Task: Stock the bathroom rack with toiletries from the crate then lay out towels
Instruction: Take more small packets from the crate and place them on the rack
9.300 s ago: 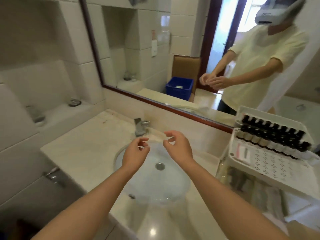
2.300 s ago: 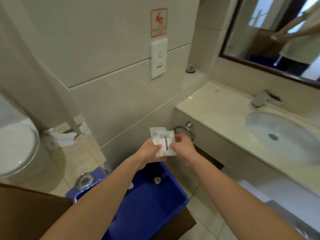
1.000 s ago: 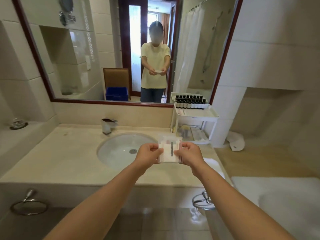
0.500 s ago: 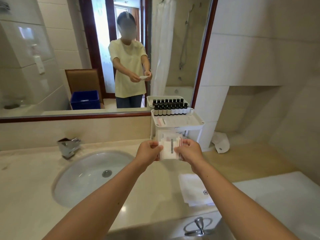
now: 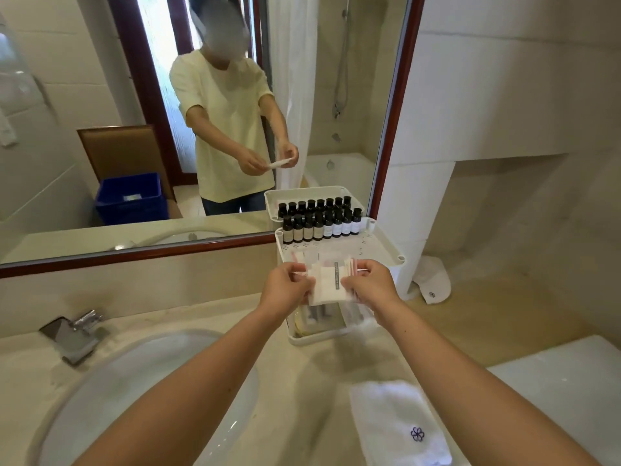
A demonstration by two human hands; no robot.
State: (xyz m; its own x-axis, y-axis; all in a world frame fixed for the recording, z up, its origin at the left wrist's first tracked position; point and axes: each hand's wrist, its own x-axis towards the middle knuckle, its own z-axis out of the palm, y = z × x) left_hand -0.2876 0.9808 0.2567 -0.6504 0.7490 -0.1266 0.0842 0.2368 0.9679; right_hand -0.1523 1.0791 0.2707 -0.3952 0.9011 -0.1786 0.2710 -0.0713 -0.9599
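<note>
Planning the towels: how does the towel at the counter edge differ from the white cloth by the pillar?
The towel lies flat, folded square-edged; the cloth is bunched and rounded. The towel is near the sink; the cloth sits against the pillar, right of the rack. Both are white with a dark emblem.

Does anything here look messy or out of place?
One thing: a white cloth lies crumpled in the corner right of the rack, unlike the flat folded towel nearer the front. The bottles stand in tidy rows.
</note>
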